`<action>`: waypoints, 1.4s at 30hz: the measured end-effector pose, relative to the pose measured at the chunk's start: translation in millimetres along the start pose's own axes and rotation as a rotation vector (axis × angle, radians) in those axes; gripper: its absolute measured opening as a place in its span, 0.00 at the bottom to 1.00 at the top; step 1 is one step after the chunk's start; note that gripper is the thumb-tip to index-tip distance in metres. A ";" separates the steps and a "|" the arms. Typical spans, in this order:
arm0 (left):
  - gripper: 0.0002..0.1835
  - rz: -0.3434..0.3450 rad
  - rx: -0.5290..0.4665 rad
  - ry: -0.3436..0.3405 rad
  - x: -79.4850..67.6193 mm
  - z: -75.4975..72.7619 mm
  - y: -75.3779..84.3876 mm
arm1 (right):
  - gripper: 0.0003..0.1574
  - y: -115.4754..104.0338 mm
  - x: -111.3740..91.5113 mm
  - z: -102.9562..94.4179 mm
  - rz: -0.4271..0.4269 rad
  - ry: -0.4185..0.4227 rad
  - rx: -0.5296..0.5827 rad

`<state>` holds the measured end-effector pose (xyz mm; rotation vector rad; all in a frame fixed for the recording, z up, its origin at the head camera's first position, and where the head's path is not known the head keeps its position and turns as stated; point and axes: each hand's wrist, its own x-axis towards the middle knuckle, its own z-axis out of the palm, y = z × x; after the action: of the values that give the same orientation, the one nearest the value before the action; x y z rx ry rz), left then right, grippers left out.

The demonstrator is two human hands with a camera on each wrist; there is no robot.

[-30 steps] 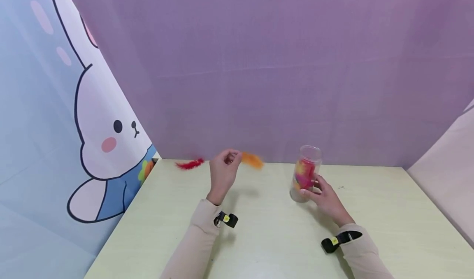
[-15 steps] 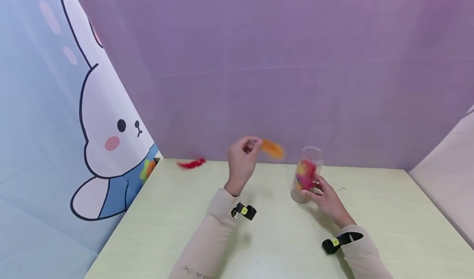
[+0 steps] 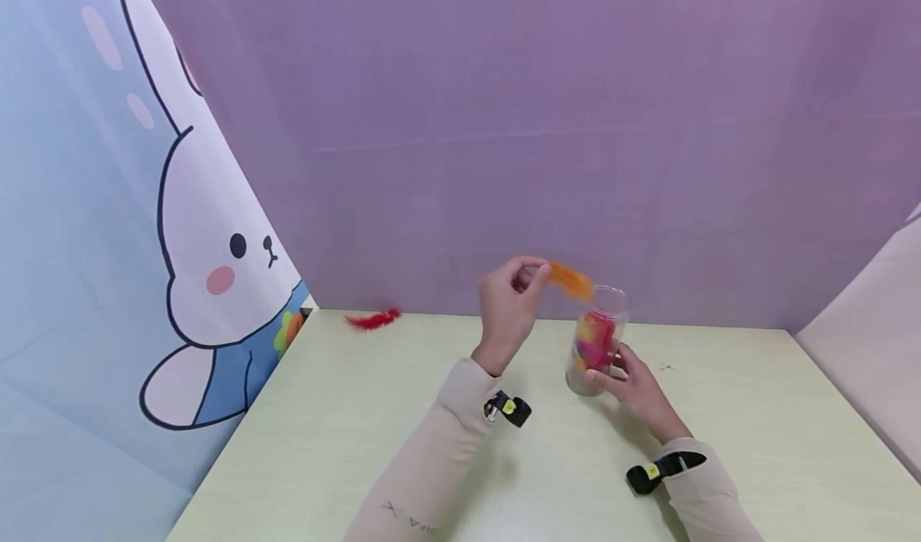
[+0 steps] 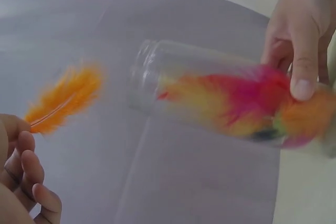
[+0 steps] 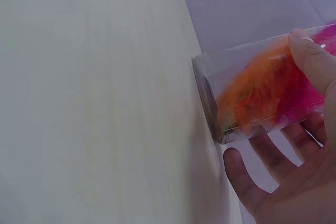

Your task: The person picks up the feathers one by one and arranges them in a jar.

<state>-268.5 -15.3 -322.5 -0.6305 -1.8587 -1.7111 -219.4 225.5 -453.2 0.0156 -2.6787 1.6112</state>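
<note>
My left hand (image 3: 509,306) pinches an orange feather (image 3: 571,280) by its quill end between thumb and forefinger. In the head view the feather's tip appears at the left side of a clear jar's rim; the left wrist view shows a gap between feather and mouth. The open-topped jar (image 3: 581,382) stands upright on the table and holds several feathers (image 4: 226,103) in red, pink, yellow and orange. Round the jar's lower side my right hand (image 3: 640,390) grips with thumb and fingers. A red feather (image 3: 372,320) lies near the table's back left.
The pale table (image 3: 403,414) meets a purple cloth backdrop (image 3: 460,142) at its far edge. A blue cloth with a rabbit print (image 3: 209,270) hangs along the left side. Black cameras (image 3: 515,411) are strapped to both wrists.
My left hand has carried the orange feather rightward and somewhat up, from mid-table to beside the jar's mouth. My right hand and the jar have stayed in place.
</note>
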 end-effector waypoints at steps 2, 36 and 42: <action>0.08 0.012 0.000 -0.003 -1.0 6.1 0.3 | 0.55 0.0 -0.1 0.1 -0.004 0.004 -0.004; 0.08 0.089 0.311 -0.115 -21.9 57.2 -14.8 | 0.53 0.0 1.4 1.1 -0.029 0.007 0.005; 0.08 0.117 0.409 -0.149 -22.6 58.3 -16.9 | 0.53 0.0 1.3 1.2 -0.029 0.002 0.019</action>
<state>-266.7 41.7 -353.3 -0.6939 -2.1466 -1.1866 -220.7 224.4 -453.8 0.0520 -2.6488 1.6278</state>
